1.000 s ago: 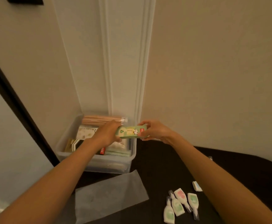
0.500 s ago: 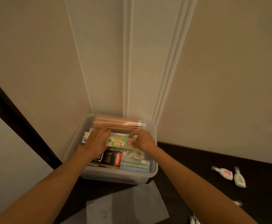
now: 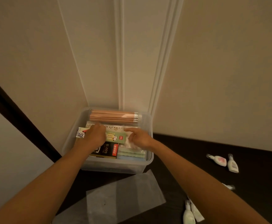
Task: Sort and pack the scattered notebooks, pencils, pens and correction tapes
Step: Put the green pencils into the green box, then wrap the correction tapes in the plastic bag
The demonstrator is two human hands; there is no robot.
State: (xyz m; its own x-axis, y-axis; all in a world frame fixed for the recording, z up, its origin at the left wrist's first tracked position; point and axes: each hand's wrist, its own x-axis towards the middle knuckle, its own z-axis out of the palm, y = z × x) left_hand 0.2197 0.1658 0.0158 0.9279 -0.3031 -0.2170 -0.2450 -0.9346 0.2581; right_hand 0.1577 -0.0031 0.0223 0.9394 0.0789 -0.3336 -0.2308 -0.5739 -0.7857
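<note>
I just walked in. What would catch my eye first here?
A clear plastic box by the wall draws the eye, packed with stationery: peach pencils along its far side, a green panda pack in the middle. The left hand covers that pack's left end; the right hand hovers open beside it. Correction tapes lie loose on the dark table, right.

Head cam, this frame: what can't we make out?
Head view: left hand covers the left end of the green panda-print cardboard box; gripping or just pressing, cannot tell.
Inside the clear plastic bin, contents under that hand are hidden.
The white correction tapes at the bottom: cut off by frame edge and right forearm; count unclear.
A small pale item by that forearm: too blurred to identify.
</note>
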